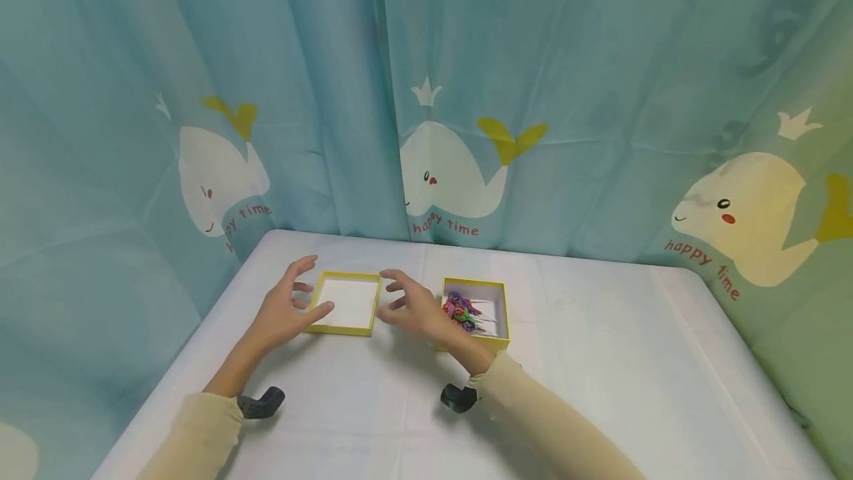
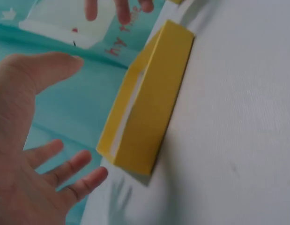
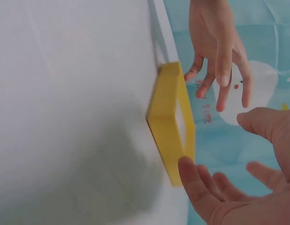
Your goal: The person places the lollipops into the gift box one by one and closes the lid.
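A shallow yellow box lid point(image 1: 346, 302) with a white inside lies hollow side up on the table. My left hand point(image 1: 283, 307) hovers at its left edge, fingers spread and thumb apart, holding nothing. On the lid's right side is my right hand point(image 1: 416, 308), its fingers loosely bent and grasping nothing. In the left wrist view a gap shows between the left hand point(image 2: 32, 131) and the lid point(image 2: 149, 103). One right fingertip overlaps the lid point(image 3: 168, 103) in the right wrist view; I cannot tell whether it touches. Behind the right forearm stands a yellow-edged box point(image 1: 500, 307) holding several wrapped lollipops point(image 1: 461, 311).
A white cloth covers the table point(image 1: 613, 361). Blue curtains point(image 1: 333, 95) with whale prints hang along its back and left side, with greenish cloth at the right. Black wrist devices point(image 1: 261, 402) sit under both forearms, above the tabletop.
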{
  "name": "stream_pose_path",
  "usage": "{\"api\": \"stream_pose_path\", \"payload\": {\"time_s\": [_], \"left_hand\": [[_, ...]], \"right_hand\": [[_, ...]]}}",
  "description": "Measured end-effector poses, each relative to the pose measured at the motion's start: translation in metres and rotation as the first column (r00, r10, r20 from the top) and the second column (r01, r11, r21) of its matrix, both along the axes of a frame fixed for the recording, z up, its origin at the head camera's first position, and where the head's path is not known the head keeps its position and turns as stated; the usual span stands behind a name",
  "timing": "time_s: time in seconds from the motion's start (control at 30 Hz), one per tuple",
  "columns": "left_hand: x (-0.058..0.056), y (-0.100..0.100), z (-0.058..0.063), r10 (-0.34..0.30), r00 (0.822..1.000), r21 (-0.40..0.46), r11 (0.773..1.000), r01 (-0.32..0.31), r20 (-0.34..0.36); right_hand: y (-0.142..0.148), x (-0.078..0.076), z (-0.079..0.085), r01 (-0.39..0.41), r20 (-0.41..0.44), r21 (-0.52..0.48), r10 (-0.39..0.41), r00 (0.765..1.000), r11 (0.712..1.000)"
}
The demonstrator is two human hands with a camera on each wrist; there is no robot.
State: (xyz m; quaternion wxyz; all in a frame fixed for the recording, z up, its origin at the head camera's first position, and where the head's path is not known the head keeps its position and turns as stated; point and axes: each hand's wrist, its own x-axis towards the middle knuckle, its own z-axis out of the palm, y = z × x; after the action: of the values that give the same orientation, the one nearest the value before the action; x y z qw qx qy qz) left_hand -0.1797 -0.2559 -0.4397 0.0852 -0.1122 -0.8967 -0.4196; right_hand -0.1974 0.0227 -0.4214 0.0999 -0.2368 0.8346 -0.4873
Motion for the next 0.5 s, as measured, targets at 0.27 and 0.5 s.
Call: {"api": "stream_pose_path", "payload": {"time_s": [0.27, 0.5], "left_hand": [[-0.006, -0.012, -0.004, 0.009, 0.993, -0.030, 1.000, -0.005, 0.115], [-0.010, -0.015, -0.008, -0.005, 0.982, -0.045, 0.999, 0.014, 0.189]], "right_hand": [[-0.019, 0.004, -0.014, 0.095, 0.120, -0.057, -0.088, 0.989, 0.994], [-0.026, 0.001, -0.028, 0.115, 0.184, -0.099, -0.095, 0.978, 0.988]]}}
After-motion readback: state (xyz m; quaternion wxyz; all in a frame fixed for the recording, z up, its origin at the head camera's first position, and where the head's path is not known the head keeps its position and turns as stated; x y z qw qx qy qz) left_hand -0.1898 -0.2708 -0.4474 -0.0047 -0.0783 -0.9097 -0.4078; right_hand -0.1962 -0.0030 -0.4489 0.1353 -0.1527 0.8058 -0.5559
